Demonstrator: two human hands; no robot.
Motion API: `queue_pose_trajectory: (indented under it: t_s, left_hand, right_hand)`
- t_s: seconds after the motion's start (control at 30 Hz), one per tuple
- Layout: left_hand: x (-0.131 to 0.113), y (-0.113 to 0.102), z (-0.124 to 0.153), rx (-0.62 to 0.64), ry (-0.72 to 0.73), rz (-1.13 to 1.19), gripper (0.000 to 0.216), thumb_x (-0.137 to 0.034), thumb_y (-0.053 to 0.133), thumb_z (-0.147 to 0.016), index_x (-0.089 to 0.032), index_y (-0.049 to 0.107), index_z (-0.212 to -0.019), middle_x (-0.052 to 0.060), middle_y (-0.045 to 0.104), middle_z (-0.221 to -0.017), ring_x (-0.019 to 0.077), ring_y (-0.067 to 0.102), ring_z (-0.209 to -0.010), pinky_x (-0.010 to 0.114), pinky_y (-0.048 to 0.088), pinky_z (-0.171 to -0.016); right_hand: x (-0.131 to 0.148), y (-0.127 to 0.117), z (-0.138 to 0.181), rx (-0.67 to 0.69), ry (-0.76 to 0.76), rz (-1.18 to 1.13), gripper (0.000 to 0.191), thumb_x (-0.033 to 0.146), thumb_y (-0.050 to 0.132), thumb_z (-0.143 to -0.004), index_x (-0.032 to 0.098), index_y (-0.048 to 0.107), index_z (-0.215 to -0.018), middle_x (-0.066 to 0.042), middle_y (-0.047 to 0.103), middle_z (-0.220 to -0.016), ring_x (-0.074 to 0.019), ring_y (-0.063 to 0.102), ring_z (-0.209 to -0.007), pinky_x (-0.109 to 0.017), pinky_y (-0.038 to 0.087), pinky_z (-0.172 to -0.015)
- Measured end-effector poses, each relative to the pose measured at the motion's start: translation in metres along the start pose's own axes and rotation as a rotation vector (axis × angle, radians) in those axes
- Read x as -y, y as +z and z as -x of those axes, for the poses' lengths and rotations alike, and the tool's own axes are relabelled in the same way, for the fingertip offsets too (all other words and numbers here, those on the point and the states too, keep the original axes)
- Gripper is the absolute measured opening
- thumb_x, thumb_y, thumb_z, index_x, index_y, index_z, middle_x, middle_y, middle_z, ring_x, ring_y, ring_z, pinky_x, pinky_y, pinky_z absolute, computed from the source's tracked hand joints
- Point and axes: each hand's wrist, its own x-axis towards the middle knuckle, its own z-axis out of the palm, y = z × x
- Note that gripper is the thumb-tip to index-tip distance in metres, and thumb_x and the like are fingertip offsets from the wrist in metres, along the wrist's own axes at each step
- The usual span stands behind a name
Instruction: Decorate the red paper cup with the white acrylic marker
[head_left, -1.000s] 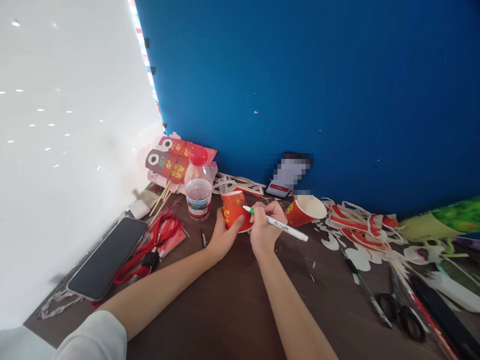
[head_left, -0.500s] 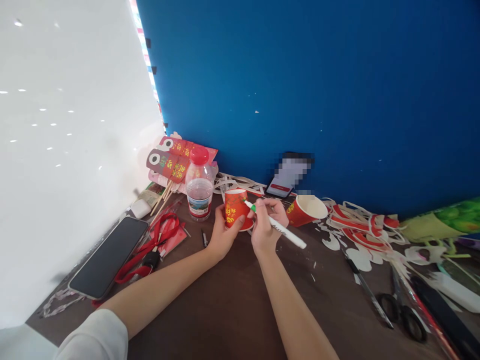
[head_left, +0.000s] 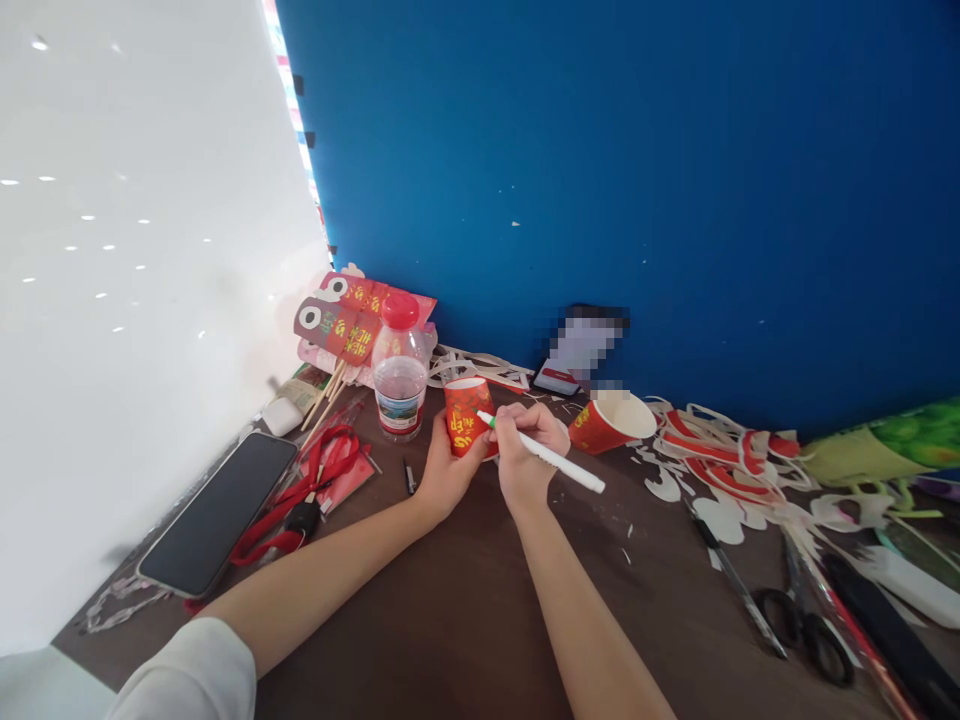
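Note:
My left hand [head_left: 444,472] is closed around the lower part of a red paper cup [head_left: 466,408] with yellow lettering, held slightly tilted. In my right hand [head_left: 529,446] is a white marker [head_left: 564,465] with a green tip end, which points at the cup's printed side and seems to touch it. A second red paper cup [head_left: 596,428] lies on its side just right of my right hand, its white mouth facing right. Behind the held cup, on the left, stands a clear plastic bottle [head_left: 400,375] with a red cap.
Left lie a phone [head_left: 219,512], a red lanyard [head_left: 330,460] and decorated red paper pieces [head_left: 345,325] on sticks. Another phone [head_left: 574,350] leans on the blue partition [head_left: 600,170]. Right are red-and-white paper strips [head_left: 724,450], a pen [head_left: 739,575] and black-handled scissors [head_left: 806,630].
The marker's tip has moved left and slightly down across the cup's side, with my right hand following. The cup has shifted a little left and turned slightly in my left hand.

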Motion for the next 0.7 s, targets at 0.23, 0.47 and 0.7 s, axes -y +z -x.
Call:
queue_pose_trajectory:
  t_s: [0.23, 0.47, 0.7]
  left_hand:
    - [0.0044, -0.0007, -0.0009, 0.007, 0.024, -0.016, 0.057, -0.040, 0.070, -0.073, -0.018, 0.043, -0.117, 0.006, 0.060, -0.109, 0.0158, 0.059, -0.095, 0.027, 0.048, -0.084]
    - [0.0044, 0.0001, -0.0010, -0.003, 0.041, -0.021, 0.055, -0.043, 0.070, -0.074, -0.018, 0.044, -0.116, 0.006, 0.060, -0.107, 0.0162, 0.060, -0.094, 0.027, 0.048, -0.083]
    - [0.0027, 0.0001, -0.0003, -0.013, 0.025, -0.039, 0.055, -0.046, 0.069, -0.075, -0.018, 0.045, -0.116, 0.006, 0.061, -0.107, 0.0161, 0.060, -0.095, 0.027, 0.047, -0.086]
  right_hand:
    - [-0.0027, -0.0011, -0.0004, -0.010, 0.017, 0.001, 0.031, 0.023, 0.061, -0.072, 0.018, 0.036, -0.054, 0.005, 0.054, -0.047, -0.0071, 0.048, -0.041, -0.021, 0.041, -0.046]
    - [0.0005, 0.0005, -0.0003, -0.014, 0.023, -0.024, 0.030, 0.021, 0.060, -0.070, 0.018, 0.035, -0.053, 0.005, 0.053, -0.049, -0.0056, 0.045, -0.041, -0.021, 0.041, -0.047]
    - [-0.0023, -0.0013, -0.0014, -0.031, 0.021, 0.010, 0.031, 0.023, 0.059, -0.069, 0.018, 0.035, -0.052, 0.005, 0.048, -0.046, -0.0068, 0.045, -0.044, -0.021, 0.039, -0.048]
